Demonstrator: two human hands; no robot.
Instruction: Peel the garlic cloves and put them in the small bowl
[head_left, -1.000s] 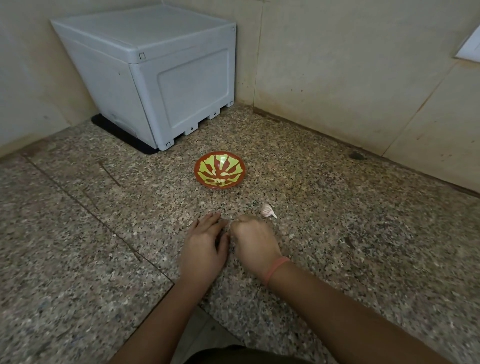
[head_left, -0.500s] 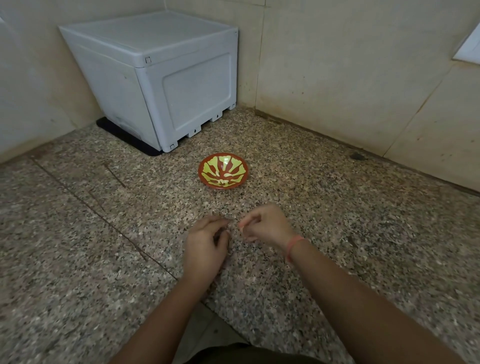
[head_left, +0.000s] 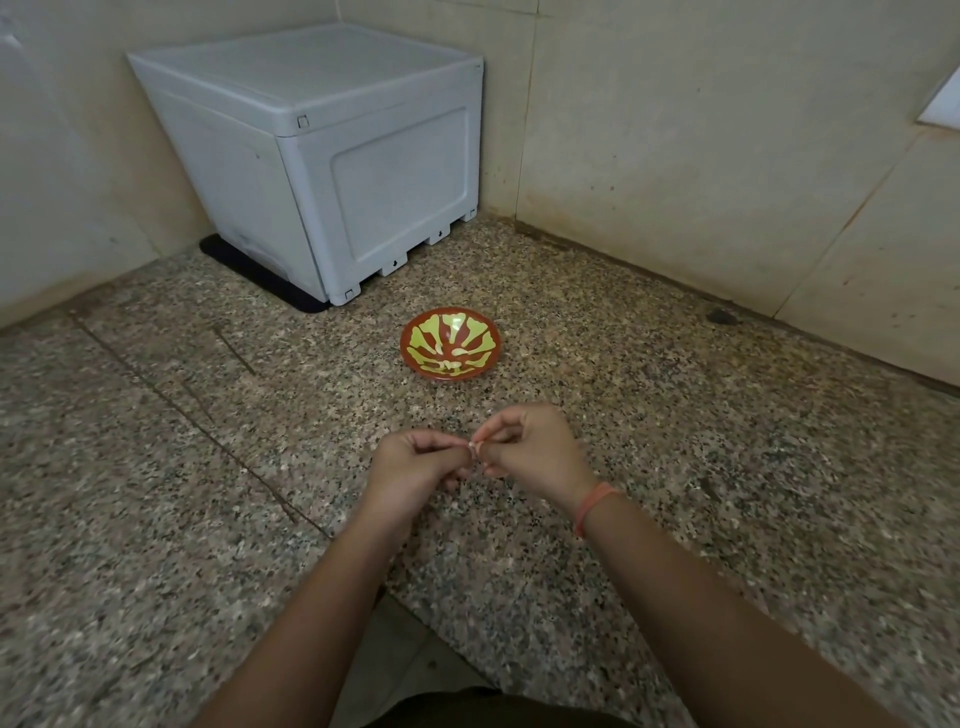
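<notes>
Tiny pale garlic clove (head_left: 474, 446) between left hand (head_left: 415, 465) and right hand (head_left: 535, 448), near upright red-and-yellow small bowl (head_left: 451, 344)

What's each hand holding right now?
Left hand: closed, pinching the garlic clove.
Right hand: closed, pinching the same garlic clove.

Thin orange band (head_left: 592, 506) round the right wrist, forearms bare.

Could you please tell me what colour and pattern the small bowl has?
The small bowl is red-brown with yellow-green radiating patches, seen in the head view.
</notes>
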